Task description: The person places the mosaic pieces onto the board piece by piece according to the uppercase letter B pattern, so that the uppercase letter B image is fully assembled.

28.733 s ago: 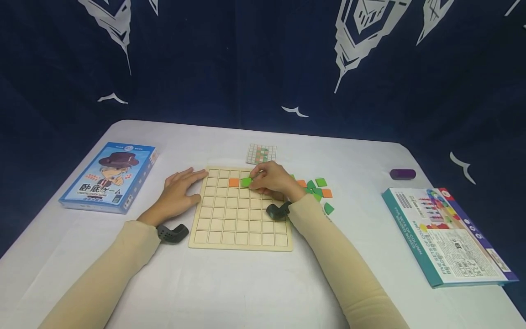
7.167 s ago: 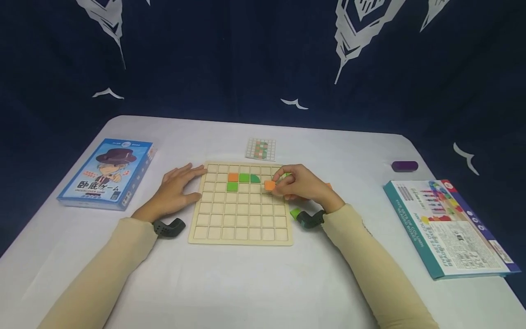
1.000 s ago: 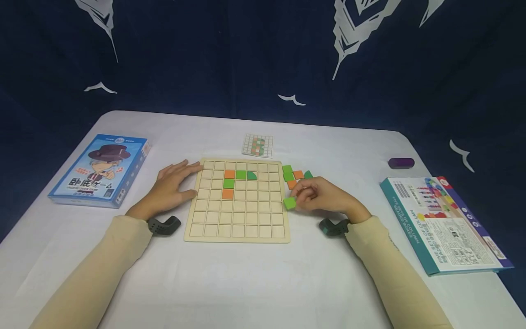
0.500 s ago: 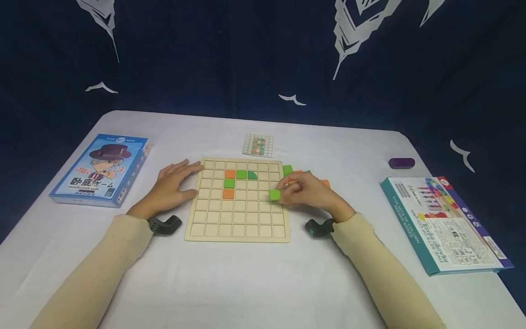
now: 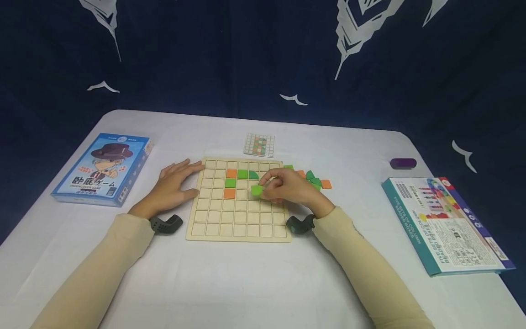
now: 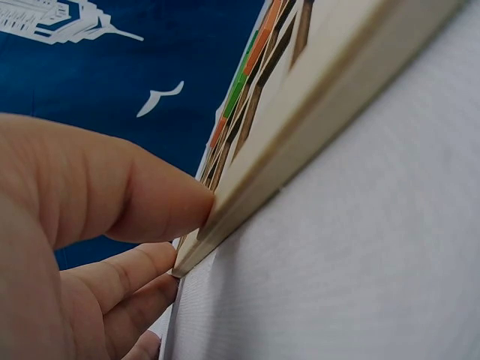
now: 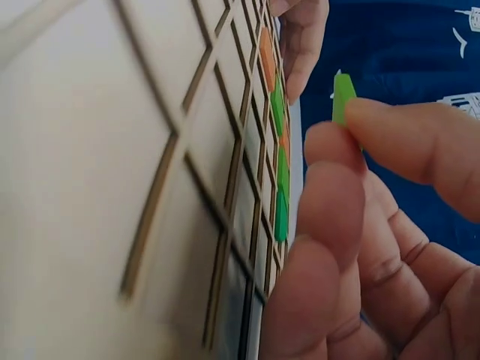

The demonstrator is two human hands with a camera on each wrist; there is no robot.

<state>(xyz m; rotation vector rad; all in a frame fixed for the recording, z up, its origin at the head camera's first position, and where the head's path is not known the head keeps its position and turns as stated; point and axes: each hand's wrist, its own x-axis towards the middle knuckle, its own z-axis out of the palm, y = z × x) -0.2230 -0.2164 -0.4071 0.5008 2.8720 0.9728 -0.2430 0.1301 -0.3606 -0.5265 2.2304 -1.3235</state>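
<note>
on the white surface (image 5: 197,292) lay the gridded board (image 5: 246,229), your left hand (image 5: 169,189) resting at its left edge with fingers outstretched. your right hand (image 5: 289,185) pinched the square green tile (image 5: 256,190) between thumb and finger, raised over the board, to the right of the lower orange tile (image 5: 229,193). part of the board beneath that hand was hidden, and exactly which cell the tile hung over was hard to tell.

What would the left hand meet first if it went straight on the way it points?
The wooden board: the left hand points at its left edge, and the thumb seems to touch that edge, so little or no free travel. Exact contact is hard to judge.
</note>
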